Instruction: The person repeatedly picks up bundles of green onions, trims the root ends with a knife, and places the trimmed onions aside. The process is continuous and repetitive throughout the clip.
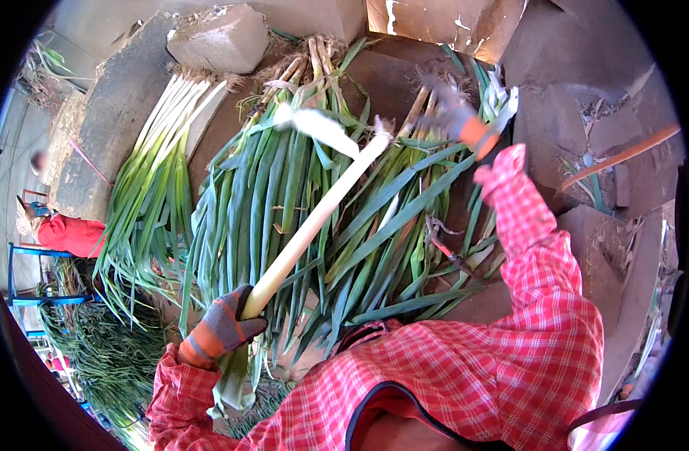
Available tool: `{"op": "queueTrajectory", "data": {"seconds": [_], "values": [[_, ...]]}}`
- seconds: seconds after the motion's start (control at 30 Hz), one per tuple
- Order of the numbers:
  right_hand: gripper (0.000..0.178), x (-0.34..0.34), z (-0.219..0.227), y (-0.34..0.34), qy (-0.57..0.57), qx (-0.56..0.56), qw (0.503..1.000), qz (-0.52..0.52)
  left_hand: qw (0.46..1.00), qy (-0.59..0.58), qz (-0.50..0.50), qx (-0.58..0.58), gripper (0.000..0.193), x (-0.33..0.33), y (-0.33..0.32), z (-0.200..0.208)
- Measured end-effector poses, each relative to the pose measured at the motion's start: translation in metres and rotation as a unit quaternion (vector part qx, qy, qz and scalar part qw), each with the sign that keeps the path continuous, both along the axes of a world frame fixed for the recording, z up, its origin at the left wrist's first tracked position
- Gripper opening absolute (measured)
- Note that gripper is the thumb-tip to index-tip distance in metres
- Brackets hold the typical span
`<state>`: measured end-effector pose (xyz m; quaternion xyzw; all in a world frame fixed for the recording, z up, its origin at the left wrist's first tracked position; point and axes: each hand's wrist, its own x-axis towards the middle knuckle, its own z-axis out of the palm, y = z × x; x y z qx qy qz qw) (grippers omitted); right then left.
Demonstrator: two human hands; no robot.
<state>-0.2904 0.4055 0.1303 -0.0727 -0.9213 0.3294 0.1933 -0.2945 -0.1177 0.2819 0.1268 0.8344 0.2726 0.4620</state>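
My left hand (223, 327), in a grey and orange glove, is closed round a thick green onion (314, 225). Its white shank slants up and to the right, root end farthest from me; its green part hangs below my fist. A blurred white strip (322, 129), perhaps a peeled layer, shows by the root end. My right hand (453, 116), gloved alike, is out to the right above more onions; motion smears its fingers. Beneath lies a heap of untrimmed green onions (258, 195) with brown roots pointing away. Another pile (412, 233) lies under my right arm.
Cleaner onions with white stalks (160, 143) lie at the left by a grey board (122, 143) and a stone block (218, 39). Someone's red sleeve (72, 234) and a blue frame (51, 301) are farther left. An orange strap (623, 156) crosses the right side.
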Motion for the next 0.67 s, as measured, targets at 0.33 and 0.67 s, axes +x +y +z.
{"op": "queueTrajectory", "data": {"seconds": [0.33, 0.67], "values": [[0.017, 0.038, -0.002, -0.104, -0.101, -0.396, 0.891, 0.2, 0.996, 0.011, -0.088, 0.006, 0.049, 0.001, 0.004, -0.015], [0.039, 0.049, -0.139, 0.157, -0.098, 0.032, 0.927, -0.36, 0.981, -0.156, 0.076, 0.082, 0.041, 0.015, -0.019, 0.015]]}}
